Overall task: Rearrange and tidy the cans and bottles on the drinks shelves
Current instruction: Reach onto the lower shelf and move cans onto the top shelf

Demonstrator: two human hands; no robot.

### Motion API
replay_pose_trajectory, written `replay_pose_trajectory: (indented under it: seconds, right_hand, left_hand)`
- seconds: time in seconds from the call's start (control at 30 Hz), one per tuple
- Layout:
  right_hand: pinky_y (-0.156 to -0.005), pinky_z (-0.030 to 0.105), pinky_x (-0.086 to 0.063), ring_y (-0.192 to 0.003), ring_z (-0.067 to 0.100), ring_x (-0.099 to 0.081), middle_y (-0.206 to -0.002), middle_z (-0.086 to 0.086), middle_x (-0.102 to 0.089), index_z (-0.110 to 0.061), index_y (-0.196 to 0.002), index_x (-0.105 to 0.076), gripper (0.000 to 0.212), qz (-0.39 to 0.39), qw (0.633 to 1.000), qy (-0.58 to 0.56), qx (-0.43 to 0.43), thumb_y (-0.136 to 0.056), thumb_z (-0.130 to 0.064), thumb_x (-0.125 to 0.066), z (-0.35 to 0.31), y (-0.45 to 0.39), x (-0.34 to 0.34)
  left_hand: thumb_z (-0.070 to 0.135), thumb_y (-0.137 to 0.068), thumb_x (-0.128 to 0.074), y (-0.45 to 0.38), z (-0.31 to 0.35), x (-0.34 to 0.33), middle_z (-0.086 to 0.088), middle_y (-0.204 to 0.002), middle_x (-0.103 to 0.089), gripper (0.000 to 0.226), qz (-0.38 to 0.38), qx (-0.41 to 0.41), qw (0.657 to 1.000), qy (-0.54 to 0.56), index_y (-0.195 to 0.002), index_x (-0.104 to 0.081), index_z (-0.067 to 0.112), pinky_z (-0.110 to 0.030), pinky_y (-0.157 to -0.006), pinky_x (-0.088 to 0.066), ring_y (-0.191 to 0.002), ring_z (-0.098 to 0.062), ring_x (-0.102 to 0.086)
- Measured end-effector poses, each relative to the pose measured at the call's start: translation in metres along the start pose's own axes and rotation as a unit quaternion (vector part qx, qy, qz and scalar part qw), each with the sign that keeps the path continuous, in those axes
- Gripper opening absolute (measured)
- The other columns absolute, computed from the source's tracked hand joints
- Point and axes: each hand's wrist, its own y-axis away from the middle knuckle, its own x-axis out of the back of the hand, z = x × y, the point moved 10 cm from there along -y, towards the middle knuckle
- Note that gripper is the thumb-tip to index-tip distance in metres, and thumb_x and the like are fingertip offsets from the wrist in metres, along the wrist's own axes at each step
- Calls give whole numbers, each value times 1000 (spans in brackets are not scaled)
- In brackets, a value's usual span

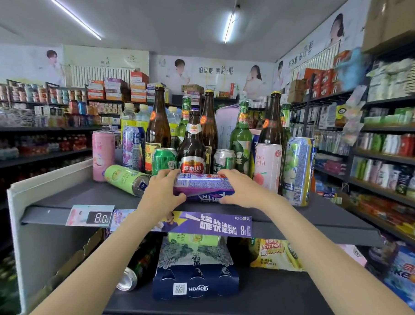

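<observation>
Purple and white can [204, 189]: lies on its side at centre frame, on the top shelf [81, 197] near the front edge; painted metal, so likely light, rigid and smooth, apt to roll or slip.
Left hand [163, 191]: curled round the can's left end, thumb low at the front.
Right hand [242, 191]: wrapped over the right end, fingers on top.
Hold: best taken by the two ends or round the barrel, then stood upright.
Fallen cans: two on this shelf, the held one and a green can [127, 178] just left of it; a third silver-ended can [127, 281] lies on the shelf below.
Standing cans: seven that I can make out, though some may be hidden.
Glass bottles: about eight, brown and green, upright at centre behind the hands; heavy and breakable, so they want a gentle nudge.
Plastic bottles: three pale ones at the back, partly hidden.
Boxed pack [195, 281]: one, dark blue, lower centre.
</observation>
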Motion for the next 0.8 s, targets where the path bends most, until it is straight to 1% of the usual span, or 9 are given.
replay_pose_trajectory:
  seconds: [0.17, 0.3, 0.4, 0.47, 0.5, 0.53, 0.63, 0.7, 0.8]
  right_hand:
    - [-96, 29, -36, -122, 23, -41, -135, 7, -37, -18, -140, -30, 79, 5, 1000, -14, -15, -77, -20, -76, 4, -10, -2]
    - [-75, 17, -41, -106, 14, -48, -122, -1, -44, -19, -131, -35, 78, 47, 993, -106, 21, -69, -20, -82, -7, 1, 24]
    - [-71, 14, -49, -98, 10, -54, -118, -3, -47, -22, -121, -39, 67, 110, 948, -294, 44, -70, -13, -81, -14, 9, 56]
    - [-69, 18, -53, -93, 9, -57, -111, -5, -49, -19, -118, -41, 57, 154, 897, -411, 48, -74, -6, -76, -17, 8, 71]
    - [-72, 22, -55, -91, 10, -59, -108, -6, -51, -19, -117, -40, 56, 175, 880, -439, 42, -75, -6, -75, -17, 6, 77]
    - [-77, 28, -55, -92, 12, -60, -104, -8, -51, -19, -118, -39, 57, 194, 880, -433, 34, -75, -9, -75, -18, 3, 82]
    - [-87, 41, -52, -99, 20, -60, -105, -3, -54, -21, -121, -36, 65, 226, 924, -308, 12, -73, -18, -78, -19, -7, 93]
    - [-88, 41, -50, -102, 22, -58, -115, 7, -54, -18, -121, -37, 65, 240, 939, -245, -11, -72, -20, -79, -13, -14, 93]
    - [-80, 30, -47, -102, 20, -53, -123, 10, -45, -11, -120, -40, 53, 263, 950, -162, -40, -80, -25, -72, -8, -19, 94]
  left_hand:
    - [11, -85, -59, 7, -10, 4, -3, -146, -32, 72, -8, -43, 999, -12, -146, -25, 26, -38, -105, -27, -128, -32, -32]
    - [19, -83, -66, 6, -14, 8, -4, -146, -34, 73, 8, -45, 999, 14, -145, -29, 18, -35, -107, -25, -130, -28, -32]
    - [37, -77, -72, 1, -9, 9, -6, -137, -46, 71, 24, -53, 998, 27, -136, -43, 10, -36, -106, -32, -126, -26, -41]
    - [52, -74, -68, 0, 5, 1, -4, -124, -57, 64, -1, -80, 996, 40, -123, -56, 12, -39, -97, -40, -115, -24, -50]
    - [51, -77, -65, 0, 12, -4, 0, -124, -58, 57, -16, -90, 995, 35, -121, -58, 15, -39, -97, -41, -115, -21, -51]
    - [45, -83, -63, 0, 15, -8, 3, -127, -56, 47, -21, -95, 995, 18, -122, -58, 19, -40, -99, -39, -117, -19, -50]
    - [29, -90, -56, -4, 8, -2, 2, -130, -54, 33, 13, -75, 997, -20, -121, -58, 21, -36, -99, -37, -119, -19, -48]
    - [24, -89, -56, -6, -5, 3, -1, -129, -54, 32, 34, -53, 998, -4, -121, -59, 18, -35, -97, -39, -118, -22, -48]
    - [17, -88, -57, -4, -20, 7, -4, -126, -54, 31, 58, -33, 998, 21, -118, -60, 15, -36, -96, -39, -115, -25, -48]
